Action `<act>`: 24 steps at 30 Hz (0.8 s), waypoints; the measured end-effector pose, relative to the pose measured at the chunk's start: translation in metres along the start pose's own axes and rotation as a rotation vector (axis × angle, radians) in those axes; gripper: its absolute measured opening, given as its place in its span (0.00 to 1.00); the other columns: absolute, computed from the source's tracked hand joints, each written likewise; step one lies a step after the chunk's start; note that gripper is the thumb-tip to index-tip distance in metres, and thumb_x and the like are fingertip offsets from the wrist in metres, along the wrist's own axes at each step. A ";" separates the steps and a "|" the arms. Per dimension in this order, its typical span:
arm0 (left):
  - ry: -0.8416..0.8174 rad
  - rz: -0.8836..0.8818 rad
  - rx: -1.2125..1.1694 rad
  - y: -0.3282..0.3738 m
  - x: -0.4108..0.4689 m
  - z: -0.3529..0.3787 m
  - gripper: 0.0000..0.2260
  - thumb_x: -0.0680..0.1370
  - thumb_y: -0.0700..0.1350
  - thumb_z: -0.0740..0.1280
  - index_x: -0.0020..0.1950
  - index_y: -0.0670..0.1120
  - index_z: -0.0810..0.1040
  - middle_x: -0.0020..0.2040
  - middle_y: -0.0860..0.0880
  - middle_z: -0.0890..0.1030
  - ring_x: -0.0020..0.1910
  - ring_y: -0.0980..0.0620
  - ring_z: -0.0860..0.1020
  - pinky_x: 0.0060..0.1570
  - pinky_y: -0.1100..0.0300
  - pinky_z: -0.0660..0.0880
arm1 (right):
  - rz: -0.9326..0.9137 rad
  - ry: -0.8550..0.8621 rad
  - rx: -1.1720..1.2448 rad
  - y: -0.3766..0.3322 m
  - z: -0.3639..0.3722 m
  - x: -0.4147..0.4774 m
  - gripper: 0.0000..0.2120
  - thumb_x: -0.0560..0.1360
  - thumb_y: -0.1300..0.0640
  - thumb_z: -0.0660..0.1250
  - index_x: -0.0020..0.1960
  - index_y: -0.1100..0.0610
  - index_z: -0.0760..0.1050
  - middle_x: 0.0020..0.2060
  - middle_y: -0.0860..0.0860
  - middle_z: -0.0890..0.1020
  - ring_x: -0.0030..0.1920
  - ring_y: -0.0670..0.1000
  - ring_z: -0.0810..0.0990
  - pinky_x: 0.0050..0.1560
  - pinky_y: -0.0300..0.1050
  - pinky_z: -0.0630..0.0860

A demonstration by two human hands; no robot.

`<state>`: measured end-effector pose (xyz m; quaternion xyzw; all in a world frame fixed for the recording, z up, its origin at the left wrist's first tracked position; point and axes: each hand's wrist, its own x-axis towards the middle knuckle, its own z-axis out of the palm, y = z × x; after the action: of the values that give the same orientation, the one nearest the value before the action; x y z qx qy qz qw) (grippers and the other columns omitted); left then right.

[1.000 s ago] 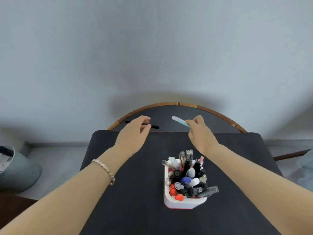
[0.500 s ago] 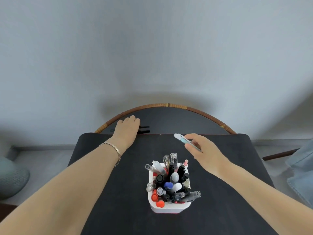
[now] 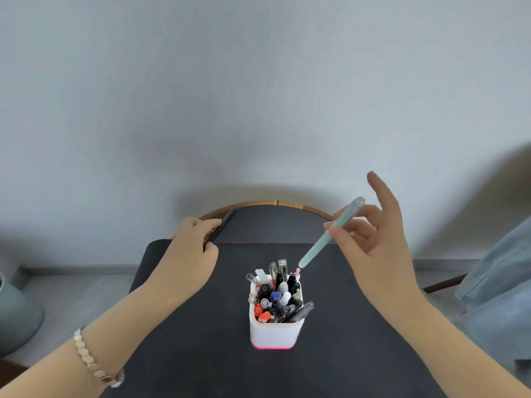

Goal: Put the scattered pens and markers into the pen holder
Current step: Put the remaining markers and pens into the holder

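A white pen holder with a pink base stands in the middle of the black table, packed with several pens and markers. My right hand pinches a pale teal pen between thumb and fingers, tilted, its lower tip hanging just above the holder's far right corner. My left hand is at the table's far left and grips a black pen that sticks out past the fingers.
A round dark surface with a woven cane rim sits behind the table against a grey wall. A teal-grey vase stands on the floor at the left. Blue denim fabric is at the right edge.
My right hand lifted the teal pen and swung it tip-down toward the holder. My left hand closed on the black pen at the far left and raised it off the surface.
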<state>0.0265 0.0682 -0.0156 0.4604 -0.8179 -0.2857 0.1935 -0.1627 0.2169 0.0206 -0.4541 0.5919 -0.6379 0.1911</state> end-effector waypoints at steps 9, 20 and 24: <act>0.150 0.100 -0.003 0.026 -0.052 -0.024 0.06 0.73 0.40 0.69 0.43 0.51 0.76 0.38 0.58 0.78 0.39 0.60 0.77 0.39 0.75 0.68 | 0.092 -0.302 -0.498 0.038 0.035 -0.020 0.18 0.74 0.61 0.66 0.61 0.46 0.73 0.51 0.47 0.80 0.50 0.46 0.80 0.57 0.38 0.76; 0.132 0.176 -0.226 0.041 -0.056 -0.005 0.12 0.79 0.40 0.59 0.61 0.45 0.71 0.48 0.48 0.81 0.44 0.54 0.79 0.52 0.62 0.77 | 0.196 -0.459 -0.669 0.053 0.031 -0.055 0.20 0.78 0.50 0.58 0.70 0.48 0.64 0.70 0.44 0.63 0.70 0.44 0.59 0.70 0.39 0.59; 0.067 0.183 -0.172 0.053 -0.045 0.004 0.12 0.80 0.41 0.57 0.63 0.45 0.68 0.42 0.52 0.78 0.38 0.58 0.77 0.46 0.71 0.74 | 0.258 -0.361 -0.613 0.051 0.021 -0.064 0.22 0.77 0.51 0.58 0.70 0.47 0.61 0.70 0.44 0.63 0.69 0.44 0.63 0.68 0.36 0.61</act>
<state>0.0129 0.1299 0.0134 0.3746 -0.8221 -0.3205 0.2848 -0.1277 0.2432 -0.0513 -0.5169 0.7646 -0.3115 0.2262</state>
